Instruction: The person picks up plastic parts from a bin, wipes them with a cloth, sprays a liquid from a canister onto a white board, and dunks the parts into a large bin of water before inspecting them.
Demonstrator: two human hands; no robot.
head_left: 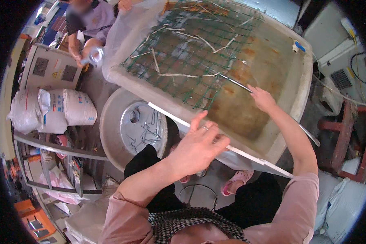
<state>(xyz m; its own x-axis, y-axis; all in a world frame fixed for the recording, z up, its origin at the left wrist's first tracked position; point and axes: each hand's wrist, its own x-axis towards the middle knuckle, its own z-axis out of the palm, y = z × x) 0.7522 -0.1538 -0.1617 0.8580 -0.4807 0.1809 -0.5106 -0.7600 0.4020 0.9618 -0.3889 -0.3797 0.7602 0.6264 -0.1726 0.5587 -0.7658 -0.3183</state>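
My left hand (201, 143) lies on a long white strip (256, 158) along the near edge of a large tub (124, 75). Its fingers are bent and apart, and a ring sits on one of them. In my closed right hand (262, 99) is a thin metal rod (238, 84), held over the tub. The rod's far tip reaches the edge of a green net (191, 53) spread over the left part of the tub. Pale strips zigzag across the net. Brownish, murky water (242, 118) shows on the right.
At left stands a round basin (110, 130) with metal pieces inside. White sacks (79, 107) sit behind a metal rack (61, 151). Another person (99, 18) is at the tub's far left corner, holding a clear object (96, 56). A red frame (341, 138) stands at right.
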